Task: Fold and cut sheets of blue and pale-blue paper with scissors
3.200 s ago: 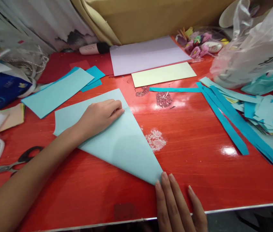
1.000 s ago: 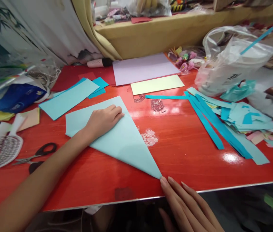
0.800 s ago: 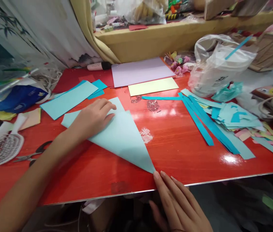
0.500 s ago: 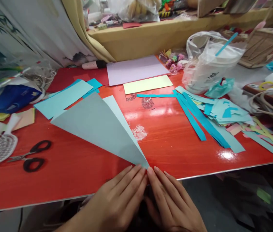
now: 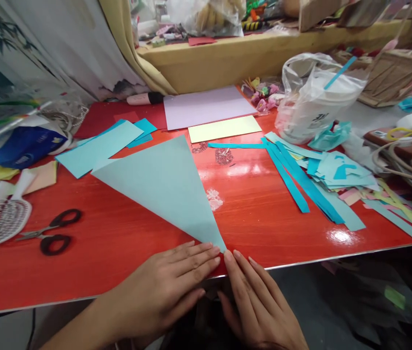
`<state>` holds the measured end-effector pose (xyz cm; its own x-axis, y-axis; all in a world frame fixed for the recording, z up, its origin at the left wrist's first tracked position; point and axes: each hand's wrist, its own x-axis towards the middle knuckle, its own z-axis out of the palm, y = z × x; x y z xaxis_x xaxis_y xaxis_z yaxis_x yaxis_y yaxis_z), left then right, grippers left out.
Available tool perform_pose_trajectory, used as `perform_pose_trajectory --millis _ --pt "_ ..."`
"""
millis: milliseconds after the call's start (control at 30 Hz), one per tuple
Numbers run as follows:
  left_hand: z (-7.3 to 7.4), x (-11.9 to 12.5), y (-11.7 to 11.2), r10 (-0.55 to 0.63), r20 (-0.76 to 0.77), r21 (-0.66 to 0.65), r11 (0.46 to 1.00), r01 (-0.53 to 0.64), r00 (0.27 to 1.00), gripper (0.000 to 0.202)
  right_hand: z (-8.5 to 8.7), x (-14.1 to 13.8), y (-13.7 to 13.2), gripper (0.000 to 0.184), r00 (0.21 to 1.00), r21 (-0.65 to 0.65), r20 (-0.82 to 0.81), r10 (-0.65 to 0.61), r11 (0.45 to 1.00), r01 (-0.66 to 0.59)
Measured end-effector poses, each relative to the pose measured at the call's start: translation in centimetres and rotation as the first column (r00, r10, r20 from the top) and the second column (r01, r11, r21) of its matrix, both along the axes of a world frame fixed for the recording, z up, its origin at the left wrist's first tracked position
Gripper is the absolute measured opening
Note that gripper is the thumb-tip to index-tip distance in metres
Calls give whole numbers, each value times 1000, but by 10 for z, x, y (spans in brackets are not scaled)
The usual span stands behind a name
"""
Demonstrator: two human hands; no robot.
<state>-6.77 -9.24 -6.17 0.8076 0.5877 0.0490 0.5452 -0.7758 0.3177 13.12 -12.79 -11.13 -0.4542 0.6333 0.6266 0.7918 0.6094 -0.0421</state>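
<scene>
A light blue sheet folded into a long triangle lies on the red table, its sharp tip pointing at the front edge. My left hand lies flat with fingers stretched out, fingertips touching the tip from the left. My right hand is also flat and open, its fingertips meeting the same tip from the right. Neither hand holds anything.
Black-handled scissors and a hairbrush lie at the left. Blue paper rectangles, a lilac sheet and a pale yellow sheet lie behind. Blue strips and scraps and a plastic bag crowd the right.
My left hand left the wide end of the triangle and came down to its tip beside my right hand. The paper's upper flap lifted briefly, then settled flat.
</scene>
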Motion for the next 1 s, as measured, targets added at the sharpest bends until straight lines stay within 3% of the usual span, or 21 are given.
perform_pose_trajectory --millis 267,733,833,1000 --pt "-3 -24 14 31 -109 -37 999 -35 994 55 -4 3 -3 31 999 -23 34 3 1000 -3" --pt "-5 -39 29 35 -136 -56 997 -43 990 51 -5 4 -2 33 999 -25 44 6 1000 -5" --pt "-7 -52 39 88 -161 -42 994 -96 983 50 -5 5 -2 35 997 -19 70 23 1000 -22" --pt "-12 -84 65 272 -159 9 962 -274 949 49 -4 5 -3 39 996 -13 82 23 1000 -22"
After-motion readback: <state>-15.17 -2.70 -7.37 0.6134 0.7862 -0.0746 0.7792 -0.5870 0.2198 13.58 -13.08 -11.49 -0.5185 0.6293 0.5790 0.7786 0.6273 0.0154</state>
